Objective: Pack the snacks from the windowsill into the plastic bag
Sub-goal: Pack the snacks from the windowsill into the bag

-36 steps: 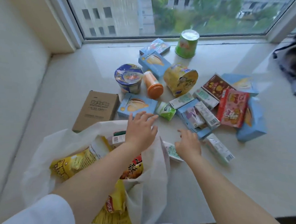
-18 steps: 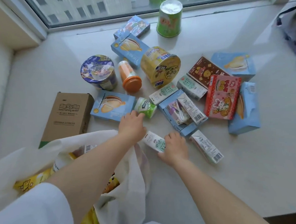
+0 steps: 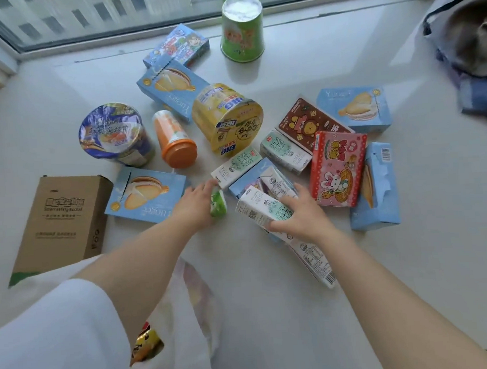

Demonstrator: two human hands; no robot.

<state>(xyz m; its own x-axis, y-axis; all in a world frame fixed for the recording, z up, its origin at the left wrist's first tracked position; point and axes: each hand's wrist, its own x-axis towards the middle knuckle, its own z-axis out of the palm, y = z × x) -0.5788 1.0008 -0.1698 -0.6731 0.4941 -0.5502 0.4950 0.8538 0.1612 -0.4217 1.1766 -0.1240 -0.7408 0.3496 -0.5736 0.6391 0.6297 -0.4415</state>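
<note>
Snacks lie scattered on the pale windowsill (image 3: 271,309). My left hand (image 3: 194,206) closes around a small green and white pack (image 3: 218,204) beside a blue biscuit box (image 3: 144,193). My right hand (image 3: 300,212) grips a white milk carton (image 3: 262,208), lifted over another white carton (image 3: 314,261) that lies flat. The white plastic bag (image 3: 192,308) sits at the lower left under my left arm, with yellow snack packets (image 3: 146,341) showing inside.
A brown cardboard box (image 3: 61,222) lies at the left. A purple noodle cup (image 3: 112,134), an orange bottle (image 3: 174,142), a yellow tub (image 3: 227,119), a green cup (image 3: 242,29), pink (image 3: 337,168) and brown (image 3: 308,121) boxes crowd the middle. A grey backpack (image 3: 465,31) sits far right.
Both hands reached forward into the pile. My left hand went from the bag's rim to the green pack, and my right hand picked up the white milk carton.
</note>
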